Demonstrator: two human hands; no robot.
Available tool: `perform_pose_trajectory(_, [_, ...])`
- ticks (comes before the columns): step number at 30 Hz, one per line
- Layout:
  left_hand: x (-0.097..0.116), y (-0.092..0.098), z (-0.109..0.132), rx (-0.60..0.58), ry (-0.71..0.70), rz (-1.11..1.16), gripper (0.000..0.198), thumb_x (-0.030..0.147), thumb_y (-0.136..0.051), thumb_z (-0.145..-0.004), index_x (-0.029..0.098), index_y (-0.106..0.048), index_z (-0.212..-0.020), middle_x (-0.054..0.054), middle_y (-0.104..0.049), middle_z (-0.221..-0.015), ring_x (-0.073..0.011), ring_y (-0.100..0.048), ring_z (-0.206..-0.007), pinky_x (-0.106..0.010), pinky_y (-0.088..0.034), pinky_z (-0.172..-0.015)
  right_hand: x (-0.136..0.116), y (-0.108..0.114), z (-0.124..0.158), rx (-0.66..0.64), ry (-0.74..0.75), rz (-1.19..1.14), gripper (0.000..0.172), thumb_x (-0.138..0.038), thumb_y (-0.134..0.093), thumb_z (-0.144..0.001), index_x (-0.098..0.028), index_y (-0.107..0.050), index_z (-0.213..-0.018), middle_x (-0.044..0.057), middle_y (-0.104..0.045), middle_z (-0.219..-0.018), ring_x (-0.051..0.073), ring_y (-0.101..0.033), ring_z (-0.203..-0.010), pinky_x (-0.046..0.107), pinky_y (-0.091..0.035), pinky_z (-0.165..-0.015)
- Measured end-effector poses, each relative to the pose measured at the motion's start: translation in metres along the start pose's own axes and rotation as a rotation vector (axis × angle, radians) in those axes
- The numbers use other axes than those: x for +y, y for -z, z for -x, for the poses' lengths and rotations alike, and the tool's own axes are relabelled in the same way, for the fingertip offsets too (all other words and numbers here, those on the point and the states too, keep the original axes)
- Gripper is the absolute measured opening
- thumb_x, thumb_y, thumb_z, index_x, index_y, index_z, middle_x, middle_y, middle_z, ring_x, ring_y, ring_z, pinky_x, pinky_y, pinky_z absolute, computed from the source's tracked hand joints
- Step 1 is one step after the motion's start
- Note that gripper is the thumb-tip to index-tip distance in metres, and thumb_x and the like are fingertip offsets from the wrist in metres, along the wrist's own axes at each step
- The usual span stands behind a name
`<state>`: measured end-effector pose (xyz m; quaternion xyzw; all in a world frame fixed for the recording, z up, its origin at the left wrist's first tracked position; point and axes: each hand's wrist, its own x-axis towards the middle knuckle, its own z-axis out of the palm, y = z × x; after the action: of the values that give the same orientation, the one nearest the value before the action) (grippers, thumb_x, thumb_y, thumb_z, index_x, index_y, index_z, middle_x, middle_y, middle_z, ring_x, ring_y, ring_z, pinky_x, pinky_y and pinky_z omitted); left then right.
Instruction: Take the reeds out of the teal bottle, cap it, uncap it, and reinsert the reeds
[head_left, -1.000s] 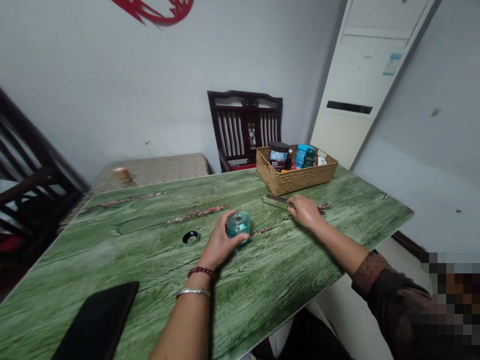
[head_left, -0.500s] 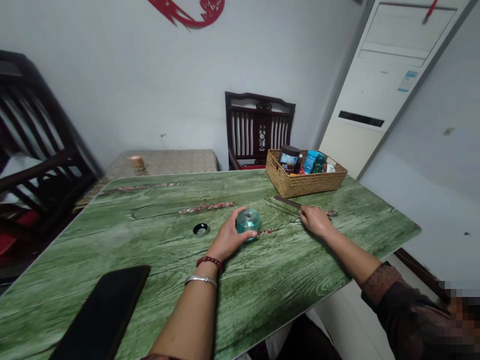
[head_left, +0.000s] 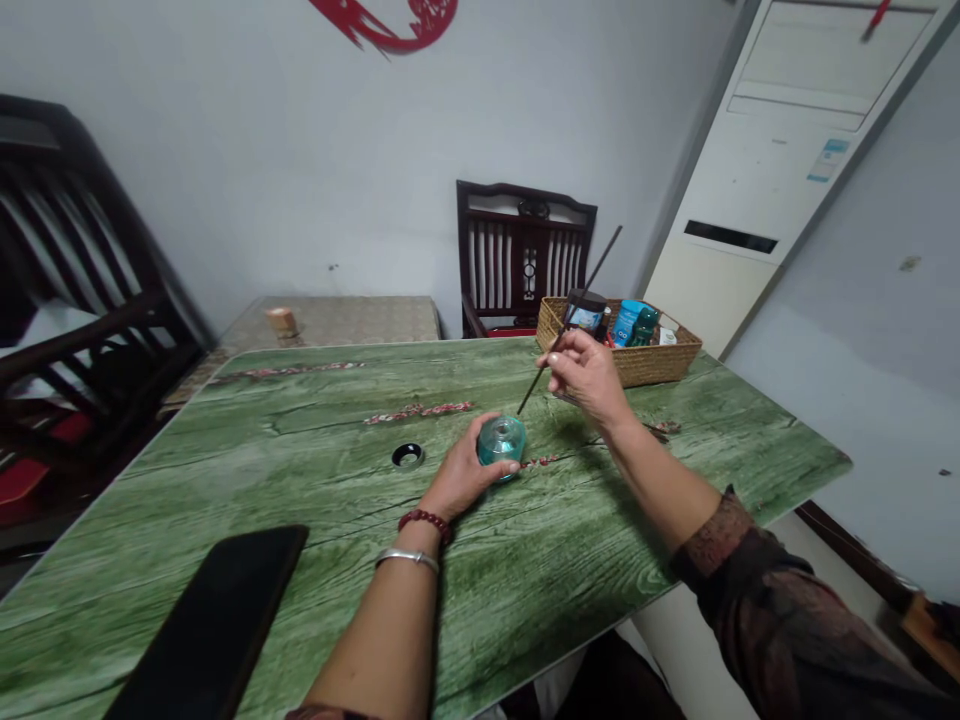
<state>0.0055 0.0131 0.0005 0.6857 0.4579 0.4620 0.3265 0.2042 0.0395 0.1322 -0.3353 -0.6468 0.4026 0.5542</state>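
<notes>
A round teal glass bottle [head_left: 501, 447] with an opening on top stands on the green table [head_left: 330, 500]. My left hand [head_left: 466, 468] is wrapped round its left side, thumb in front. My right hand [head_left: 585, 372] pinches a thin dark stick [head_left: 600, 262], tilted, its lower tip just above and right of the bottle's mouth. Whether the tip touches the glass I cannot tell. To the left of the bottle lies a black and silver ring [head_left: 407, 457]. Part of another dark stick [head_left: 657, 433] shows behind my right forearm.
A woven basket [head_left: 652, 368] of jars and tubes stands at the back right. A large black phone-like slab [head_left: 214, 620] lies front left. Beyond the table are a dark wooden chair [head_left: 529, 250] and a low table with a small orange box [head_left: 282, 321].
My right hand has risen from the table and moved left, bringing one stick up to a slant near the bottle. My left hand keeps its hold on the bottle.
</notes>
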Motion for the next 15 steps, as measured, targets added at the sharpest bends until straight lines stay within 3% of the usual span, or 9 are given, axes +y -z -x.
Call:
perform_pose_trajectory(4, [0.002, 0.000, 0.001, 0.001, 0.003, 0.011, 0.075, 0.039, -0.082, -0.062, 0.020, -0.054, -0.129, -0.011, -0.066, -0.125, -0.0320, -0.062, -0.115, -0.051, -0.045, -0.103, 0.015, -0.021, -0.001, -0.056, 0.023, 0.056, 0.024, -0.040, -0.067, -0.075, -0.022, -0.053, -0.082, -0.004, -0.065, -0.073, 0.008, -0.053, -0.051, 0.018, -0.044, -0.046])
perform_pose_trajectory(10, [0.004, 0.000, 0.001, -0.051, 0.004, -0.047, 0.077, 0.041, -0.079, -0.066, 0.018, -0.049, -0.134, -0.010, -0.064, -0.127, -0.0288, -0.061, -0.116, -0.046, -0.045, -0.103, 0.050, -0.031, 0.003, -0.076, -0.038, 0.152, 0.017, -0.035, -0.065, -0.072, -0.021, -0.055, -0.076, -0.006, -0.059, -0.062, 0.009, -0.048, -0.048, 0.022, -0.043, -0.048])
perform_pose_trajectory(15, [0.001, 0.000, 0.000, -0.058, -0.002, -0.042, 0.079, 0.044, -0.079, -0.067, 0.017, -0.047, -0.135, -0.012, -0.062, -0.130, -0.0303, -0.059, -0.119, -0.046, -0.044, -0.104, 0.071, -0.036, 0.012, -0.051, -0.027, 0.366, 0.009, -0.027, -0.066, -0.071, -0.019, -0.063, -0.070, -0.003, -0.064, -0.069, 0.012, -0.055, -0.063, 0.024, -0.043, -0.062])
